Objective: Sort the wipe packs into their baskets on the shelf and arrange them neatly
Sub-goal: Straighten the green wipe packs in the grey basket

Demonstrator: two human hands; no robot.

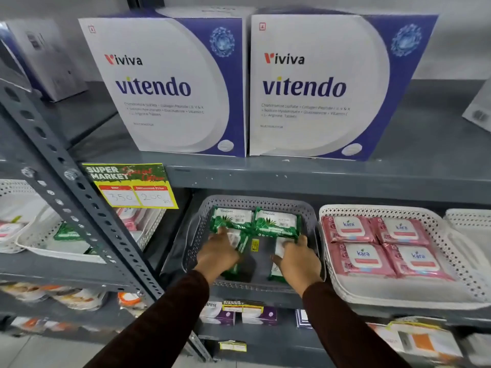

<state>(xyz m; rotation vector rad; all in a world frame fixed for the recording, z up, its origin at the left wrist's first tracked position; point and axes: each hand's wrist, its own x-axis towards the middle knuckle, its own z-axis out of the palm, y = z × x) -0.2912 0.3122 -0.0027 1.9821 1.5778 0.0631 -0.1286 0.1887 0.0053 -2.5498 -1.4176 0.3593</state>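
Dark sleeves (164, 314) reach into the grey basket (309, 216) on the shelf. The left hand (216, 254) lies flat, fingers loosely spread, on a green wipe pack (239, 251); the right hand (299, 258) does the same on another green pack (277, 272). Two more green packs (255, 221) sit side by side at the basket's back. Just to the right, a white basket (398, 293) holds four pink packs (382, 243).

- My left hand (216, 254) is bare, with no ring, glove or watch showing.
- My right hand (299, 260) is bare too.
- Both arms wear long, close-fitting sleeves (170, 314) in dark maroon-brown, plain and unmarked, ending at the wrists.
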